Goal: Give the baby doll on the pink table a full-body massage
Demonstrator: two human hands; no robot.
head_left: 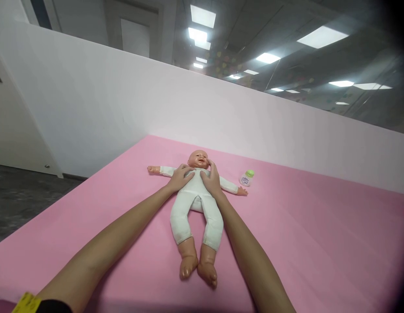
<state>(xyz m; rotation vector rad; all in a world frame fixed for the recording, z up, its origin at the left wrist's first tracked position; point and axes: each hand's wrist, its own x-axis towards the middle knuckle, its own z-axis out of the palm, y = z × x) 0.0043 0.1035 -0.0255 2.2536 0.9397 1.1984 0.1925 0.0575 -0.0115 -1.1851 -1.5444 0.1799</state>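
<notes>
A baby doll (193, 204) in a white bodysuit lies on its back on the pink surface (319, 234), arms spread, head away from me. My left hand (180, 176) rests flat on the doll's chest near its shoulder. My right hand (211, 179) lies on the other side of the chest, its fingers reaching up beside the doll's cheek. Neither hand grips anything; the fingers are spread on the doll.
A small bottle (246, 178) with a green cap lies on the pink surface just past the doll's hand at the right. A white wall (124, 108) stands behind the surface. Dark floor (22, 195) lies off the left edge.
</notes>
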